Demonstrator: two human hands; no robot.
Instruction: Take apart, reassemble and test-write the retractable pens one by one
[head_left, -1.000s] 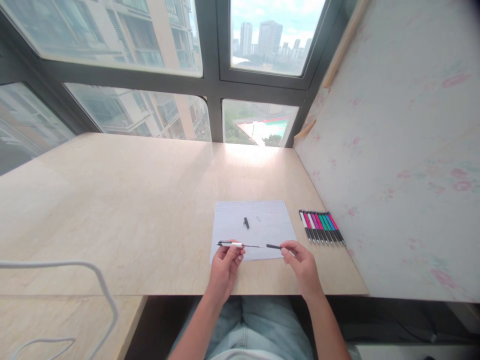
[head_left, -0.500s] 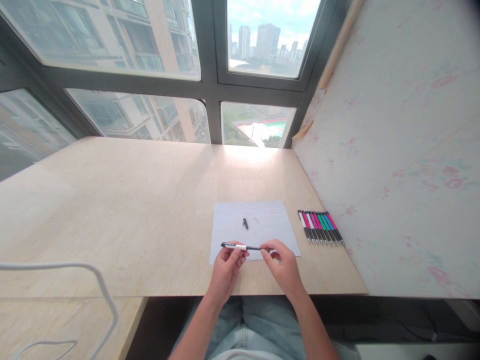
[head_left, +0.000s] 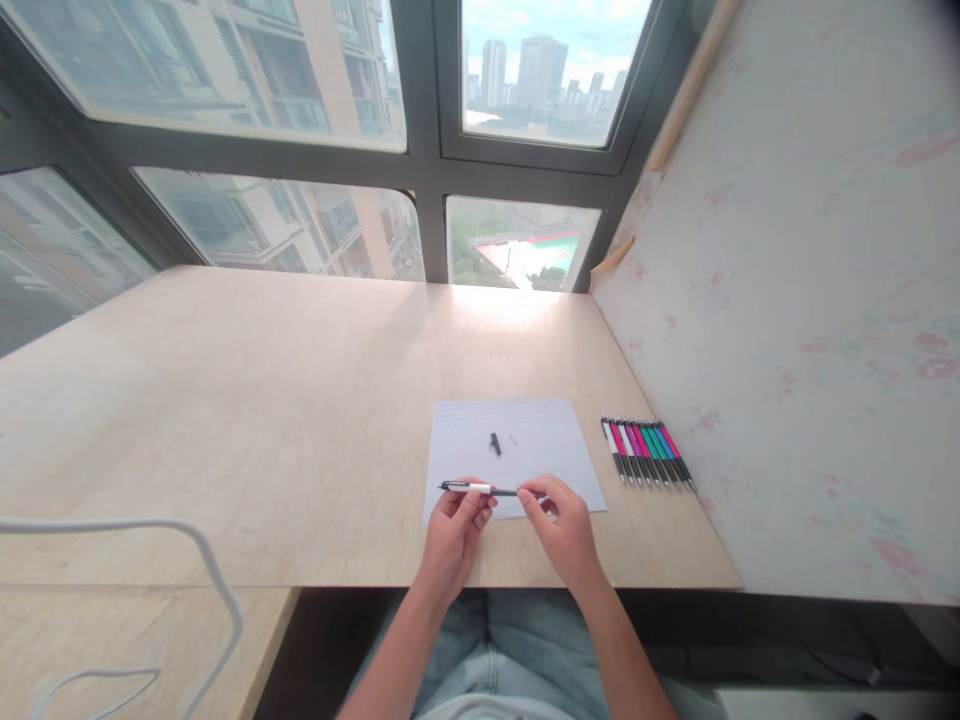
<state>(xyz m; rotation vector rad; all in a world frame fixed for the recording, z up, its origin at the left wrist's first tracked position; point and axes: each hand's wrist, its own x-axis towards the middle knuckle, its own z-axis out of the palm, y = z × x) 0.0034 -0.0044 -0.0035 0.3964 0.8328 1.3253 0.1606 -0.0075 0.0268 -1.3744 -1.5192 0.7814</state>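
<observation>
A black-and-white pen [head_left: 480, 489] lies level across both hands, above the near part of a sheet of paper [head_left: 555, 440]. My left hand [head_left: 454, 540] is closed around its white barrel, with the thumb on top. With thumb and forefinger, my right hand [head_left: 562, 525] pinches the black end; the fingers hide its tip. Farther back on the sheet rests a small black piece [head_left: 495, 444], perhaps a pen part. Beside it is a tiny pale sliver [head_left: 513, 439], too small to name.
Several coloured pens [head_left: 646, 453] lie side by side in a row right of the paper, near the flowered wall [head_left: 825, 330]. A white cable [head_left: 202, 550] loops over the left front of the wooden table [head_left: 262, 420]. Windows [head_left: 525, 240] stand behind.
The camera view has shifted slightly. Both hands keep the same hold on the pen, with little visible movement.
</observation>
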